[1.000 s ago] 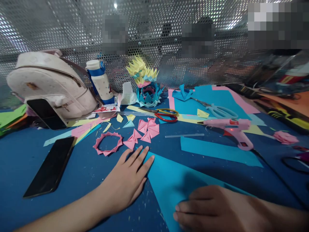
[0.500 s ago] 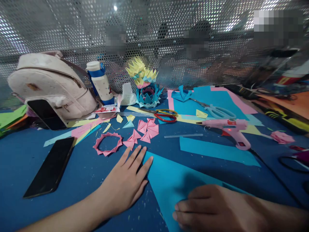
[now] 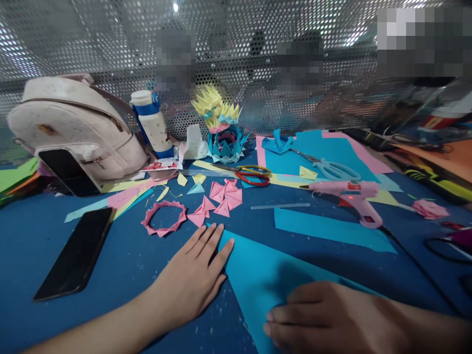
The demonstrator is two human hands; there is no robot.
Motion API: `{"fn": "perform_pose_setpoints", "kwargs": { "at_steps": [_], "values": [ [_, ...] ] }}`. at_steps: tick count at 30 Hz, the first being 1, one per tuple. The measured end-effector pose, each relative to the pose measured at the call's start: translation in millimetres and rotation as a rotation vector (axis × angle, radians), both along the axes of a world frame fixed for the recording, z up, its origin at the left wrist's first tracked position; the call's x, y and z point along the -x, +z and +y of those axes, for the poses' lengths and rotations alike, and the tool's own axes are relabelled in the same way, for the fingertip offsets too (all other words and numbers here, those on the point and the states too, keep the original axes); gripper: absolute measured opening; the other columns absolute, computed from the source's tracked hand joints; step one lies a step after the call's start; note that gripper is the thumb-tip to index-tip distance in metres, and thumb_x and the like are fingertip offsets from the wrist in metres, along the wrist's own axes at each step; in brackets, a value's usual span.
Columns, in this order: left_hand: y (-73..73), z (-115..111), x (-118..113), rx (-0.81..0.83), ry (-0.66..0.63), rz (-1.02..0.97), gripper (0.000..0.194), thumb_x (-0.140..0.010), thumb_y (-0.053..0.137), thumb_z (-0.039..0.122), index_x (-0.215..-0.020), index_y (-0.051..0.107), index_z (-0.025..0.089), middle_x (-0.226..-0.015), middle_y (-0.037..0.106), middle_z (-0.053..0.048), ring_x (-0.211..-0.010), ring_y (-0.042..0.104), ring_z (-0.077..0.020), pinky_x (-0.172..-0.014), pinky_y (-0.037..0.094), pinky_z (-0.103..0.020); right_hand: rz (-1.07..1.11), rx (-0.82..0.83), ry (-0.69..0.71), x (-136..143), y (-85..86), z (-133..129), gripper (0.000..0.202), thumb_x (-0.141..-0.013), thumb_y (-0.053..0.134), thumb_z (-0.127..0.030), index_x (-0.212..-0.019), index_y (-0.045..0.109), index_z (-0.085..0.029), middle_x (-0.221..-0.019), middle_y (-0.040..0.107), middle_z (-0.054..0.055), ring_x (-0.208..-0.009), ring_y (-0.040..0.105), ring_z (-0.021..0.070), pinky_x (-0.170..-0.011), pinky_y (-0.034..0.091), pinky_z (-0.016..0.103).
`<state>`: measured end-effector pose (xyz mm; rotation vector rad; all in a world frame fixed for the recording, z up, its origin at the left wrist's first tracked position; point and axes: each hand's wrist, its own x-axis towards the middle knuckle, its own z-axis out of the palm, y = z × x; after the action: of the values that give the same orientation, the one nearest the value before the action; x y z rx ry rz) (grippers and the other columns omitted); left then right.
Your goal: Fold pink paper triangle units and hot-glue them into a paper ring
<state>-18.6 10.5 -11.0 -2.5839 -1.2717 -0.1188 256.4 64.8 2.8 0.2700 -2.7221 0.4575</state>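
A sheet of blue paper (image 3: 258, 268), narrowing to a corner at its top, lies in front of me on the table. My left hand (image 3: 197, 270) rests flat with its fingers stretched out at that top corner, the fingertips on the paper. Over the lower part of the sheet, my right hand (image 3: 320, 317) is closed, fingers bent and held together against the paper. Its thumb and the paper beneath it are hidden. Just beyond my left hand are a pink folded-paper ring (image 3: 164, 218) and several pink folded pieces (image 3: 226, 196).
A pink glue gun (image 3: 346, 191) with its cord lies right, behind a blue paper strip (image 3: 328, 231). Red-and-yellow-handled scissors (image 3: 254, 175) and light-blue scissors (image 3: 337, 170) lie farther back. A phone (image 3: 75, 253), backpack (image 3: 73, 132), bottle (image 3: 153, 125) and folded-paper model (image 3: 221, 130) stand around.
Both hands and the blue paper stay in place. The view has shifted very slightly.
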Motion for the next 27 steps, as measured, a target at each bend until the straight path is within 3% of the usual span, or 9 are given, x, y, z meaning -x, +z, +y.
{"fn": "perform_pose_setpoints", "kwargs": {
  "at_steps": [8, 15, 21, 27],
  "values": [
    [0.1, -1.4, 0.6, 0.033, 0.002, -0.007, 0.050, -0.105, 0.032, 0.036, -0.149, 0.036, 0.012, -0.151, 0.040, -0.024, -0.141, 0.038, -0.0363, -0.112, 0.037, -0.050, -0.030, -0.075, 0.078, 1.8, 7.9, 5.2, 0.042, -0.101, 0.033, -0.016, -0.094, 0.073, -0.006, -0.111, 0.073, 0.011, -0.101, 0.068, 0.0186, -0.059, 0.055, 0.030],
    [7.1, 1.4, 1.7, 0.121, 0.005, -0.018, 0.052, -0.104, 0.032, 0.037, -0.150, 0.033, 0.014, -0.152, 0.037, -0.025, -0.141, 0.038, -0.0366, -0.111, 0.035, -0.052, -0.050, -0.004, 0.053, 1.4, 6.8, 4.0, 0.041, -0.101, 0.034, -0.016, -0.090, 0.073, -0.009, -0.110, 0.072, 0.012, -0.100, 0.068, 0.0175, -0.059, 0.055, 0.029],
    [11.5, 3.0, 3.6, 0.204, 0.048, -0.027, 0.061, -0.100, 0.045, 0.037, -0.155, 0.024, 0.021, -0.158, 0.027, -0.022, -0.142, 0.033, -0.0410, -0.111, 0.030, -0.059, -0.010, -0.052, 0.050, 3.4, 9.7, 4.5, 0.032, -0.098, 0.040, -0.010, -0.094, 0.072, -0.007, -0.107, 0.073, 0.011, -0.101, 0.068, 0.0167, -0.061, 0.055, 0.028],
    [12.2, 5.7, 6.8, 0.245, 0.031, -0.035, 0.066, -0.098, 0.049, 0.039, -0.155, 0.021, 0.023, -0.160, 0.019, -0.022, -0.145, 0.027, -0.0418, -0.111, 0.028, -0.063, -0.005, -0.119, 0.067, 4.3, 13.0, 4.1, 0.037, -0.103, 0.037, -0.016, -0.092, 0.071, -0.008, -0.108, 0.074, 0.009, -0.102, 0.068, 0.0171, -0.062, 0.052, 0.028]
  ]
}}
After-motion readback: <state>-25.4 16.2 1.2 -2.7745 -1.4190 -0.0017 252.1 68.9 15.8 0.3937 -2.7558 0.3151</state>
